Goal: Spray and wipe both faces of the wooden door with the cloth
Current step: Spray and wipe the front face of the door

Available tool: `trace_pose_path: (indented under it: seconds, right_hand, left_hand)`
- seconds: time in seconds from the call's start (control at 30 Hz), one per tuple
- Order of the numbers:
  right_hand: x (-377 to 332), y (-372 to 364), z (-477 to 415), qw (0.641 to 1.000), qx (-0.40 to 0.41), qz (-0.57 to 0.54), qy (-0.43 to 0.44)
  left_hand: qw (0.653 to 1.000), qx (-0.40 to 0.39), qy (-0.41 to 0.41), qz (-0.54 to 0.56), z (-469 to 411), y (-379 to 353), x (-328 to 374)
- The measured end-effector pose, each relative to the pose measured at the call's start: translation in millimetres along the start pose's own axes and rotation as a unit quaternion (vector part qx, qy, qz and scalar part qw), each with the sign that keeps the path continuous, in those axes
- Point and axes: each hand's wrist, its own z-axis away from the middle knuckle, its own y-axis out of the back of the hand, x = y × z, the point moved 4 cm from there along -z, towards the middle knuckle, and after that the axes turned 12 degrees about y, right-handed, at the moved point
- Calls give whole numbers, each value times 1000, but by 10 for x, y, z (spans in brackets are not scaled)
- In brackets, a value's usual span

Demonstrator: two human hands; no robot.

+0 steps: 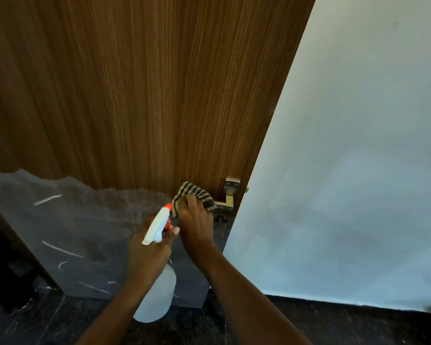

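The wooden door fills the upper left, brown with vertical grain. Its lower part is covered by a grey protective film with white scuff marks. My right hand grips a striped cloth and presses it against the door just left of the brass lever handle. My left hand grips the neck of a translucent spray bottle with a white trigger head and an orange nozzle, which points up toward the cloth.
A pale blue-white wall stands right of the door's edge. Dark speckled floor runs along the bottom. The dark door frame shows at the lower left.
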Motion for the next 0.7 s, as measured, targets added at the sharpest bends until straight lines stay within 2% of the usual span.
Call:
trace_pose_path:
  seconds: [0.1, 0.23, 0.33, 0.37, 0.43, 0.47, 0.53, 0.57, 0.6, 0.63, 0.7]
  right_hand:
    - [325, 82, 251, 999, 44, -24, 9]
    - [961, 234, 548, 985, 116, -81, -102]
    - [1208, 297, 608, 982, 113, -79, -131]
    - [1250, 303, 628, 971, 119, -116, -172]
    - [1357, 226, 747, 919, 164, -194, -301]
    - [1410, 174, 845, 870, 194, -242, -384]
    - [1376, 66, 1029, 738, 258, -364, -506]
    - [1330, 15, 1084, 671, 287, -427, -535]
    - [1294, -22, 1106, 628, 307, -463, -545]
    - [1271, -59, 1110, 615, 318, -475, -543]
    - [1222, -107, 1048, 633, 326, -474, -518]
  left_hand:
    - [999, -2, -12, 30, -26, 59, 44]
    - [998, -47, -7, 45, 37, -53, 161]
    - [994, -78, 21, 79, 156, -195, 207]
    - [993, -86, 21, 84, 176, -237, 197]
    - [992, -95, 30, 82, 224, -300, 137]
    - [992, -99, 37, 74, 253, -316, 122]
    - [990, -120, 28, 64, 281, -383, 103]
    - [989, -136, 17, 56, 283, -437, 88]
    - [987, -151, 9, 47, 310, -480, 107]
    - [986, -161, 2, 38, 299, -530, 77]
    - [987, -161, 2, 26, 289, -583, -4]
